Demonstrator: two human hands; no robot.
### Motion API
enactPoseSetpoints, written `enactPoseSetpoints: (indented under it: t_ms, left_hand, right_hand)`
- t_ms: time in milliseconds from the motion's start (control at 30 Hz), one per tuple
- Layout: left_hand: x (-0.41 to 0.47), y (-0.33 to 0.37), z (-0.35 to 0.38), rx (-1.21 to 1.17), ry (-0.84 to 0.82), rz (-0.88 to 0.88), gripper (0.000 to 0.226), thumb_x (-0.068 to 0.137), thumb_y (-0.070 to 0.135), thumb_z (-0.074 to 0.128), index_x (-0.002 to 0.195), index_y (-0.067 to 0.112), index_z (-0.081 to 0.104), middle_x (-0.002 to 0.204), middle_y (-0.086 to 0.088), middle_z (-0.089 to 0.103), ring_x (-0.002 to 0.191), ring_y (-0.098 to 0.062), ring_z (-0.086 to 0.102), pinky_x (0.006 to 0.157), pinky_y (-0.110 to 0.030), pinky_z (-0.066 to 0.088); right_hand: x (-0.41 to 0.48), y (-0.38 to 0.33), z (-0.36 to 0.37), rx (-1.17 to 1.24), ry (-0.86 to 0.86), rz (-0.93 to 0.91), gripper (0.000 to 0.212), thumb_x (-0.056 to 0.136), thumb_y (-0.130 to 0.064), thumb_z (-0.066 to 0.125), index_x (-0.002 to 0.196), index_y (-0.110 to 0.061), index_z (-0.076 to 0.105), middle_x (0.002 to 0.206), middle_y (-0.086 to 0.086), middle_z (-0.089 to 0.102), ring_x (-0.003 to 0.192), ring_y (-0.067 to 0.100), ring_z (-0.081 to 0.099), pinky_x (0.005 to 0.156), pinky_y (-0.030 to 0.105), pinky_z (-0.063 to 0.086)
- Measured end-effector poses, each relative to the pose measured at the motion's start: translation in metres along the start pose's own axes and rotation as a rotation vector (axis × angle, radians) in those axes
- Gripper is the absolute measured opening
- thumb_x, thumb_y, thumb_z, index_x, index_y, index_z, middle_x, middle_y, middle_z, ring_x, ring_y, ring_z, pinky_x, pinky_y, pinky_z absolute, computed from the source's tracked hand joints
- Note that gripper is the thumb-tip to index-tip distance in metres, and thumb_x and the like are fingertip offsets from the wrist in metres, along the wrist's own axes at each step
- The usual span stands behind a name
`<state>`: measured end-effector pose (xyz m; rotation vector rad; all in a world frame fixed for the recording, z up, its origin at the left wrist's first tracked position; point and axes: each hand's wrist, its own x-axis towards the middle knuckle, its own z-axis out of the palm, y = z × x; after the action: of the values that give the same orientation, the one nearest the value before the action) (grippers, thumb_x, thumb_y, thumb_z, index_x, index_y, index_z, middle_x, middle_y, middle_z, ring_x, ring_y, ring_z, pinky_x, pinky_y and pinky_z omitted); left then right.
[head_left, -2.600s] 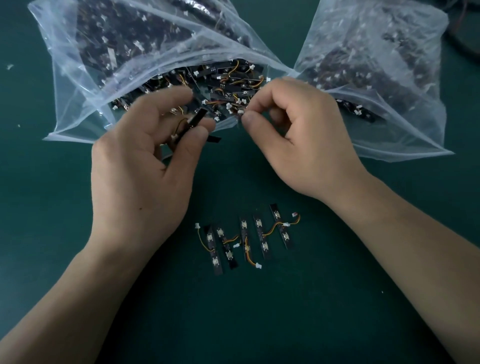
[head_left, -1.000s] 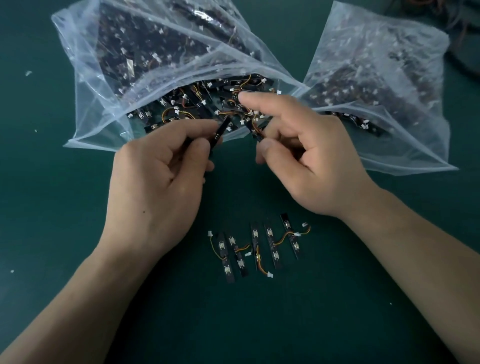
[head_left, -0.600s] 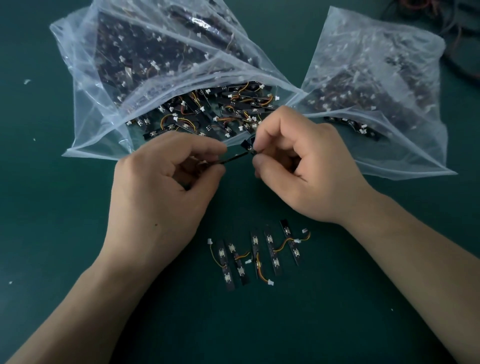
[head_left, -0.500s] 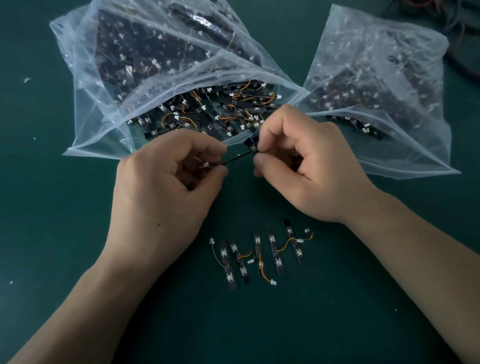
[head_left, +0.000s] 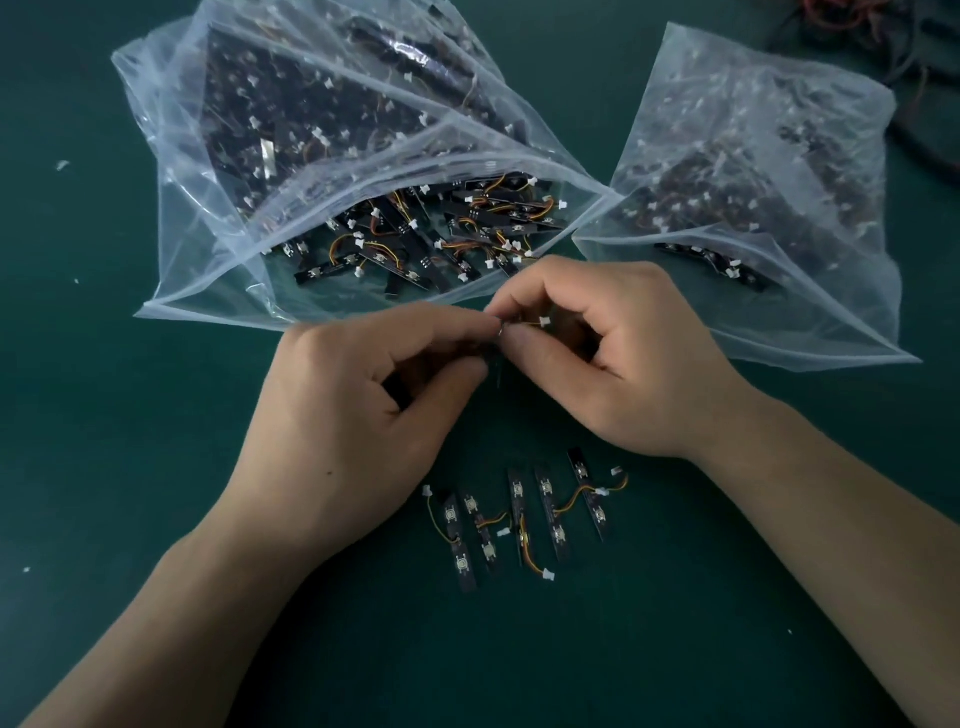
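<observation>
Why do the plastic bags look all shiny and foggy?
In the head view, light glints off the creased left bag and right bag, whitening them; the strip the left hand and right hand pinch sits in shadow; the loose strips below look sharp.

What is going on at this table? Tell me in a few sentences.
A person works bare-handed over a green table. The left hand and right hand meet just in front of an open plastic bag full of small black strips with orange wires, and the fingers of both pinch one wired strip between them. Five such strips lie in a row nearer the person. A second bag lies to the right.
</observation>
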<state>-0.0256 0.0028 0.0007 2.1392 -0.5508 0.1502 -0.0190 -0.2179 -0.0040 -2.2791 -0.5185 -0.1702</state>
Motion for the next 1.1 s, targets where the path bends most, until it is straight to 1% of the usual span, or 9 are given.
enactPoseSetpoints:
  t_ms: [133, 233, 300, 433, 567, 700, 833, 967, 1100]
  left_hand:
    - [-0.0007, -0.0001, 0.0023, -0.002, 0.025, -0.016, 0.021, 0.092, 0.026, 0.072, 0.111, 0.035, 0.073, 0.096, 0.028, 0.074, 0.065, -0.017, 0.064, 0.061, -0.019, 0.049]
    - [-0.0012, -0.0026, 0.0030, 0.023, 0.022, -0.033, 0.027, 0.092, 0.025, 0.069, 0.117, 0.033, 0.071, 0.092, 0.028, 0.073, 0.058, -0.018, 0.055, 0.057, -0.012, 0.042]
    - [-0.0012, -0.0037, 0.0035, 0.036, 0.021, -0.037, 0.027, 0.092, 0.023, 0.068, 0.118, 0.031, 0.072, 0.088, 0.022, 0.073, 0.059, -0.013, 0.056, 0.058, -0.010, 0.040]
    - [-0.0012, -0.0031, 0.0055, 0.082, 0.019, -0.034, 0.027, 0.092, 0.019, 0.063, 0.115, 0.027, 0.073, 0.074, 0.010, 0.067, 0.062, -0.009, 0.057, 0.060, -0.011, 0.041]
    - [-0.0024, -0.0019, 0.0019, -0.008, 0.001, -0.059, 0.026, 0.092, 0.020, 0.064, 0.115, 0.030, 0.071, 0.078, 0.006, 0.067, 0.056, -0.020, 0.053, 0.054, -0.020, 0.042]
    - [-0.0023, -0.0026, 0.0005, 0.022, -0.047, -0.038, 0.026, 0.094, 0.022, 0.063, 0.116, 0.034, 0.070, 0.078, 0.007, 0.066, 0.060, -0.018, 0.055, 0.056, -0.019, 0.042]
    - [-0.0030, -0.0034, 0.0046, 0.195, -0.058, -0.038, 0.017, 0.095, 0.040, 0.062, 0.111, 0.037, 0.067, 0.076, 0.013, 0.063, 0.065, -0.009, 0.054, 0.059, -0.036, 0.050]
    - [-0.0028, -0.0024, 0.0053, 0.285, -0.058, -0.005, 0.022, 0.088, 0.054, 0.067, 0.101, 0.036, 0.066, 0.089, 0.018, 0.062, 0.081, -0.011, 0.058, 0.066, -0.038, 0.051]
    - [-0.0026, -0.0027, 0.0041, 0.270, -0.094, 0.005, 0.029, 0.083, 0.058, 0.071, 0.103, 0.037, 0.070, 0.097, 0.016, 0.062, 0.089, -0.013, 0.061, 0.072, -0.038, 0.052]
  right_hand:
    - [0.0019, -0.0008, 0.0014, -0.080, -0.018, 0.015, 0.008, 0.093, -0.027, 0.073, 0.097, -0.021, 0.077, 0.090, -0.016, 0.070, 0.081, 0.006, 0.065, 0.069, 0.041, 0.053]
    - [0.0023, -0.0011, 0.0012, -0.111, -0.035, 0.034, 0.011, 0.090, -0.031, 0.077, 0.096, -0.023, 0.080, 0.090, -0.016, 0.068, 0.075, -0.006, 0.056, 0.068, 0.039, 0.052]
    - [0.0022, -0.0013, 0.0004, -0.104, -0.046, 0.041, 0.011, 0.090, -0.032, 0.078, 0.097, -0.024, 0.080, 0.089, -0.016, 0.067, 0.070, -0.011, 0.051, 0.065, 0.035, 0.049]
    - [0.0022, -0.0018, 0.0005, -0.114, -0.062, 0.041, 0.010, 0.089, -0.028, 0.080, 0.098, -0.026, 0.081, 0.091, -0.014, 0.067, 0.067, -0.013, 0.049, 0.064, 0.030, 0.043]
    - [0.0018, -0.0014, 0.0005, -0.142, -0.073, 0.047, 0.015, 0.087, -0.024, 0.079, 0.102, -0.028, 0.079, 0.094, -0.016, 0.066, 0.069, -0.016, 0.048, 0.067, 0.025, 0.039]
    - [0.0027, -0.0015, 0.0011, -0.152, -0.063, 0.047, 0.015, 0.087, -0.027, 0.077, 0.103, -0.028, 0.078, 0.092, -0.018, 0.061, 0.070, -0.013, 0.047, 0.067, 0.028, 0.042]
    - [0.0028, -0.0019, 0.0022, -0.160, -0.056, 0.042, 0.013, 0.088, -0.025, 0.077, 0.101, -0.026, 0.078, 0.088, -0.019, 0.058, 0.068, -0.014, 0.047, 0.064, 0.026, 0.036]
    - [0.0028, -0.0023, 0.0017, -0.161, -0.056, 0.037, 0.013, 0.087, -0.023, 0.078, 0.100, -0.027, 0.079, 0.086, -0.022, 0.055, 0.069, -0.017, 0.050, 0.063, 0.019, 0.032]
    - [0.0031, -0.0025, 0.0010, -0.163, -0.062, 0.039, 0.013, 0.088, -0.022, 0.078, 0.100, -0.028, 0.078, 0.085, -0.023, 0.056, 0.070, -0.015, 0.053, 0.062, 0.016, 0.031]
